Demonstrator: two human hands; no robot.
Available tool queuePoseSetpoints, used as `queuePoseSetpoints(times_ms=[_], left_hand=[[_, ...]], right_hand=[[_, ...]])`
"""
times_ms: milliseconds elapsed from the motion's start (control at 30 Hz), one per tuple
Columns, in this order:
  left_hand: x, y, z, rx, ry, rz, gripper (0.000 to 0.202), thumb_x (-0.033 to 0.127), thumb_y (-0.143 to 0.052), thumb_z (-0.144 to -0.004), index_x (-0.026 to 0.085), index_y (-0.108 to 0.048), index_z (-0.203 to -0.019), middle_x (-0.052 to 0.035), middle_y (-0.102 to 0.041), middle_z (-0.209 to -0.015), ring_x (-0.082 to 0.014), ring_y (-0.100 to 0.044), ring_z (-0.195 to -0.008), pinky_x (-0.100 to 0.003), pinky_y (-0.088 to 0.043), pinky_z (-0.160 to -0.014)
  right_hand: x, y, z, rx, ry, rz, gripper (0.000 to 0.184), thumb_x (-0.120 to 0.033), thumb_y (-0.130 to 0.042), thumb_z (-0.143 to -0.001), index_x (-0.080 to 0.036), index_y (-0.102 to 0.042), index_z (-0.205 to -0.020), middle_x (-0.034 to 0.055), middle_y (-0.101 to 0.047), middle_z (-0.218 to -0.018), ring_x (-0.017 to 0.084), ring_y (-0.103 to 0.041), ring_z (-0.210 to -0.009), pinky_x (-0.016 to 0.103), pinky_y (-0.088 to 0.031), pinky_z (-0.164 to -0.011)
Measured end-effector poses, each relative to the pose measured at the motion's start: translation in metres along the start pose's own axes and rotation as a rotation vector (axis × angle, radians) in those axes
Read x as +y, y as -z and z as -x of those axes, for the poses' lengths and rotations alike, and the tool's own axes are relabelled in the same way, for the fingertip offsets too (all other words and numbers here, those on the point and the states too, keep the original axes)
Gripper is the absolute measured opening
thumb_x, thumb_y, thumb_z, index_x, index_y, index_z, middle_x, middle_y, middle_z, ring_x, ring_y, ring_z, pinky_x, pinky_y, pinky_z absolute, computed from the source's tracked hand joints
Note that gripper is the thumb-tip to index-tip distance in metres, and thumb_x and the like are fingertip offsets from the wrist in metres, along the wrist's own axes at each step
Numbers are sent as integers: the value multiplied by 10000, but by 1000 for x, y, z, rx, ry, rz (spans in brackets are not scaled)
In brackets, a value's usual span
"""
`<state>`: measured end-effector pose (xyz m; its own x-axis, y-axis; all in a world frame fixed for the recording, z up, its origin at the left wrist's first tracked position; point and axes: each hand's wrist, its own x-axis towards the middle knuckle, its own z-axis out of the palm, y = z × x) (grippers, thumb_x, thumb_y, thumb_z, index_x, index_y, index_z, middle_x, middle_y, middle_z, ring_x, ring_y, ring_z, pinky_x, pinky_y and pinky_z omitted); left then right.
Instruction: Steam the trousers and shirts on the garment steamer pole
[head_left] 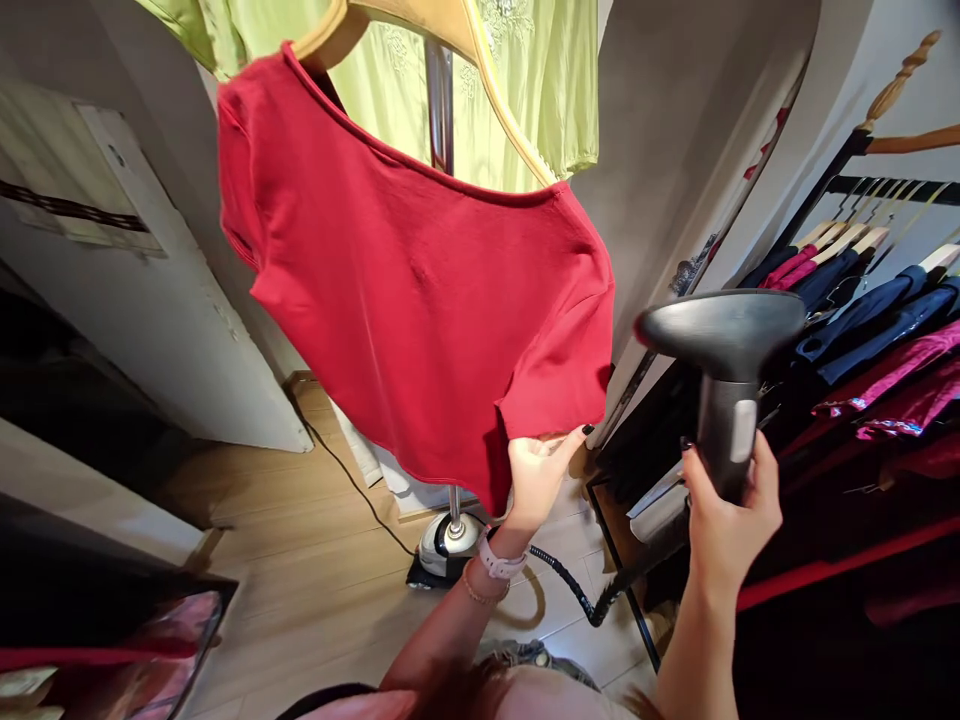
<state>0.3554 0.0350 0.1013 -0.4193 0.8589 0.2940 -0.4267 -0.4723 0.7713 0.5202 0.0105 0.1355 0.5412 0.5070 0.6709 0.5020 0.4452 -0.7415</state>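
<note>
In the narrow clothes room, a red T-shirt (405, 280) hangs from a wooden hanger (330, 30) in front of a chrome pole (439, 110). The left hand (536, 480) pinches its lower hem, seemingly to pull the cloth flat, while the right hand (731, 510) closes around the black steamer head (720, 340), its long flat plate lying nearly level and facing the shirt.

The shirt (412, 280) hangs on a hanger (457, 50) in front of a pole (439, 110), which rises from a steamer base (448, 545) on the floor (300, 590). The left hand (534, 482) holds the shirt's lower edge. To its right, the right hand (731, 510) grips the steamer head (720, 335), with a clothes rack (862, 300) beyond it. A door (150, 280) stands left of the shirt.
</note>
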Motion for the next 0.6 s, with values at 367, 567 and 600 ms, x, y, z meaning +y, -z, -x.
queuePoseSetpoints(times_ms=[367,567,600], left_hand=[[15,-18,-22,-110,118,476,254,402,-848,-783,248,-701,-921,-78,-780,-1175,-234,-655,-1312,-393,-498,-1190],[22,-47,-38,-162,250,564,271,460,-810,-784,229,-708,-884,-79,-781,-1186,-254,-669,-1306,-437,-530,-1168],[23,-52,-39,-169,246,535,264,454,-807,-769,230,-700,-859,-80,-788,-1152,-265,-682,-1286,-455,-536,-1160]], right_hand=[[21,29,6,63,-271,-91,725,-454,-880,-731,-174,-660,-1362,20,-666,-908,131,-573,-645,271,-524,-603],[26,35,11,51,-285,-106,740,-465,-881,-721,-181,-649,-1363,12,-652,-906,116,-555,-630,254,-516,-582],[27,36,11,55,-274,-108,740,-471,-877,-725,-183,-645,-1366,13,-649,-909,114,-554,-630,252,-519,-579]])
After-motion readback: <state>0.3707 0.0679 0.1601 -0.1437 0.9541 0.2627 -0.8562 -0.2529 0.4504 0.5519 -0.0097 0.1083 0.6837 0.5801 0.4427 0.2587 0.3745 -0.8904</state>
